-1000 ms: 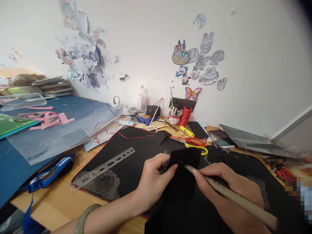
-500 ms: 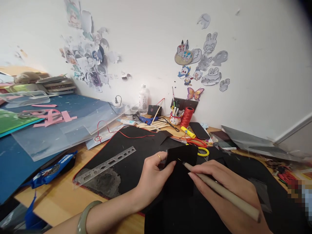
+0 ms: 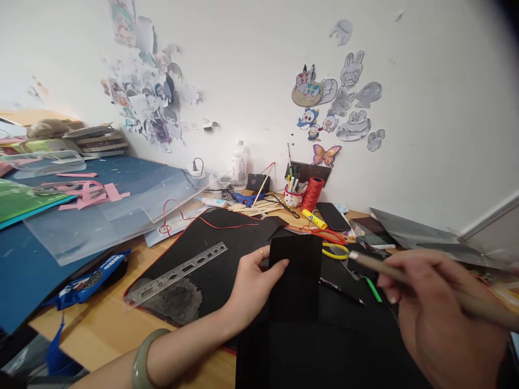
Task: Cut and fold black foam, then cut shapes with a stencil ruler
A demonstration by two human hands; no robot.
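My left hand (image 3: 255, 289) pinches the left edge of a black card (image 3: 295, 281) between thumb and fingers, holding it tilted up over the black mat (image 3: 227, 229). The lower part of the card blends into dark material beneath it. Off to the right, my right hand (image 3: 441, 308) is closed round a slim beige pen-like tool (image 3: 379, 265), its blunt pale end pointing left, apart from the card. Between the two hands lie a dark patterned pen (image 3: 343, 292) and a short green stick (image 3: 373, 290). Yellow-handled scissors (image 3: 335, 252) rest just behind the card.
A clear stencil ruler (image 3: 178, 273) lies on the mat at left. Behind are a glue stick (image 3: 314, 219), a red thread spool (image 3: 312, 194), a pen cup (image 3: 292, 198), a phone (image 3: 332, 216) and a blue glue gun (image 3: 248, 199). A blue wrapper (image 3: 95, 281) sits at left.
My right hand has drawn away from the card to the right, carrying the beige tool, which now shows a different end. The dark pen and green stick have come into view.
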